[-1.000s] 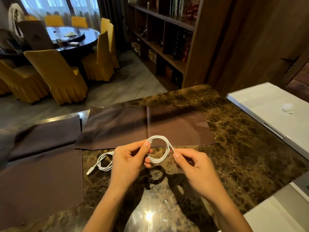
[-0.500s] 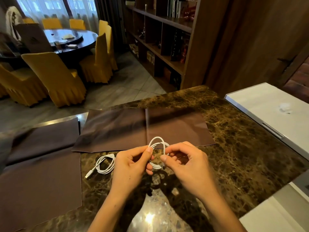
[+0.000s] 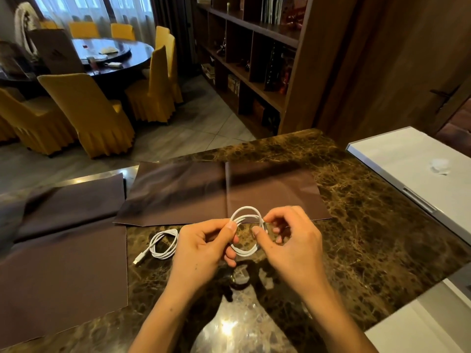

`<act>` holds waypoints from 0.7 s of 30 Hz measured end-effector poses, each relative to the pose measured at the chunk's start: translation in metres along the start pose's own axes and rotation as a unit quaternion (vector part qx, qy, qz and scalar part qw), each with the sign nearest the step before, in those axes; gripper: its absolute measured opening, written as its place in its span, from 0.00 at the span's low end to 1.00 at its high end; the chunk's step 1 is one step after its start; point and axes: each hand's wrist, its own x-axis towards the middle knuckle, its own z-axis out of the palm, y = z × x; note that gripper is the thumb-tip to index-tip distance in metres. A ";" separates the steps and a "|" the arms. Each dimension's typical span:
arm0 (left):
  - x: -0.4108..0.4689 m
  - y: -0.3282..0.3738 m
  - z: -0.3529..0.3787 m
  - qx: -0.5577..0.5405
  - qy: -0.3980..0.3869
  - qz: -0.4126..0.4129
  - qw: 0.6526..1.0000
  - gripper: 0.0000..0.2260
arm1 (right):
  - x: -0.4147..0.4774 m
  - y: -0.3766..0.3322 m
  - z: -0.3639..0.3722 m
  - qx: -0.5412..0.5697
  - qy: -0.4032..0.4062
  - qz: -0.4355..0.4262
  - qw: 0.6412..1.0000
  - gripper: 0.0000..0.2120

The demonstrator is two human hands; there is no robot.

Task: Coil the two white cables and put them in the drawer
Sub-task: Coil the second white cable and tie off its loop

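Observation:
Both hands hold one white cable (image 3: pixel 245 215), wound into a small coil, just above the marble counter (image 3: pixel 356 225). My left hand (image 3: pixel 204 250) pinches the coil's left side between thumb and fingers. My right hand (image 3: pixel 293 245) pinches its right side with curled fingers, thumb tip against the loop. The second white cable (image 3: pixel 164 244) lies coiled on the counter just left of my left hand, its plug end pointing down-left. No open drawer is visible.
Brown cloth mats lie on the counter: one behind the hands (image 3: pixel 219 192) and a larger one at the left (image 3: pixel 61 250). A white cabinet surface (image 3: pixel 413 164) with a metal handle stands at the right. Yellow chairs and a bookshelf are beyond the counter.
My right hand has come in close to the coil and wrapped cable round it; the loop is smaller and tighter than a second ago. The other cable has not moved.

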 end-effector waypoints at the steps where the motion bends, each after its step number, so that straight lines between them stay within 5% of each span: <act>1: 0.000 0.003 0.000 -0.008 -0.008 -0.003 1.000 0.08 | 0.001 0.002 -0.002 0.028 -0.009 0.040 0.999 0.14; 7: 0.001 0.015 0.000 -0.052 -0.081 -0.027 0.995 0.09 | 0.013 0.013 -0.012 0.351 -0.252 0.092 0.897 0.09; 14: 0.004 0.027 -0.008 -0.082 -0.090 -0.062 0.991 0.16 | 0.007 0.020 -0.014 0.480 -0.282 0.193 0.808 0.21; 17: 0.005 0.033 -0.016 -0.118 -0.078 -0.069 0.988 0.14 | 0.007 0.029 -0.019 0.481 -0.261 0.198 0.813 0.20; 21: 0.000 0.040 -0.021 -0.115 -0.109 -0.083 0.984 0.12 | 0.013 0.039 -0.043 0.382 -0.243 0.165 0.876 0.26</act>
